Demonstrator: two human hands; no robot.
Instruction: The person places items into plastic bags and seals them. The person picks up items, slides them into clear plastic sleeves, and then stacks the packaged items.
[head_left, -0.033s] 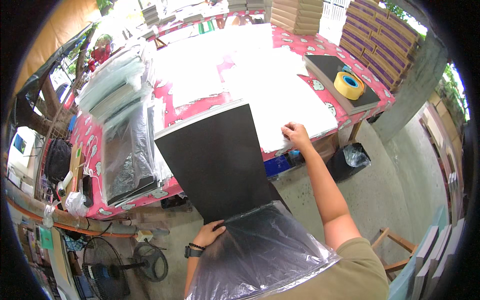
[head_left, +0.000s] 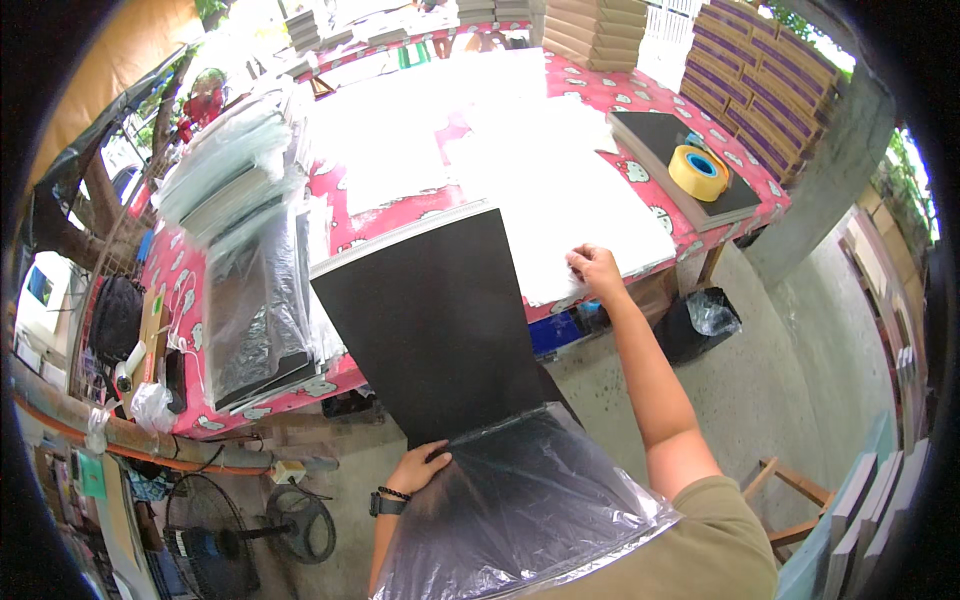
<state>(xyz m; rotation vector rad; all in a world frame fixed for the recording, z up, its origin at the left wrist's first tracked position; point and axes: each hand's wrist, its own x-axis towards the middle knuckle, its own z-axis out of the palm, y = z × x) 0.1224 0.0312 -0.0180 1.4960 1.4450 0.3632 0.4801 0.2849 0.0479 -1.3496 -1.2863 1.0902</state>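
A large black-covered pad (head_left: 430, 320) with a thick white page edge leans against the front of the table, tilted toward me. Its lower end meets the edge of a clear plastic bag (head_left: 530, 500) spread across my lap; black shows through the film. My left hand (head_left: 420, 468), with a watch and a beaded bracelet at the wrist, is closed on the bag's edge beside the pad's lower left side. Over the white sheets (head_left: 610, 215) at the table's front edge, my right hand (head_left: 595, 268) is closed with curled fingers; what they hold, if anything, is hidden.
Plastic-wrapped stacks (head_left: 255, 310) lie on the left of the pink table (head_left: 350, 235). Yellow tape rolls (head_left: 697, 172) rest on another black pad (head_left: 650, 150) at the right. Boxes (head_left: 760, 80) are piled behind. Below stand a fan (head_left: 205, 540) and a black bin (head_left: 690, 335).
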